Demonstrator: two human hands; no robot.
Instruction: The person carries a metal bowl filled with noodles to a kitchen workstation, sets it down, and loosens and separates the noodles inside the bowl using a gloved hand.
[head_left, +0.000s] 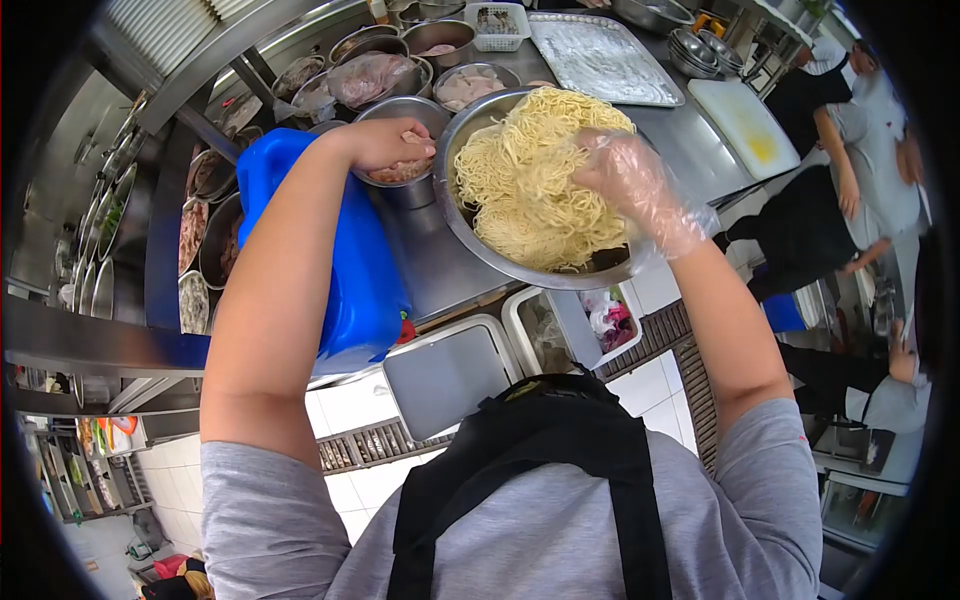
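A large metal bowl [456,233] on the steel counter is heaped with pale yellow noodles [540,180]. Wearing a clear plastic glove, my right hand [622,180] is sunk into the right side of the heap, its fingers closed round some strands. My bare left hand [388,143] has its fingers curled at the bowl's left rim; the exact grip is partly hidden. Beneath that hand stands a smaller metal pot [412,108] with pinkish raw meat [405,170] in it. Under my left forearm is a big blue plastic jerrycan [350,270].
Several pots of meat [478,84] and a white basket [497,27] stand behind. A metal tray [600,58], stacked bowls [695,52] and a white cutting board [742,125] lie right. Below are bins [450,375]. Co-workers [815,190] stand at the right.
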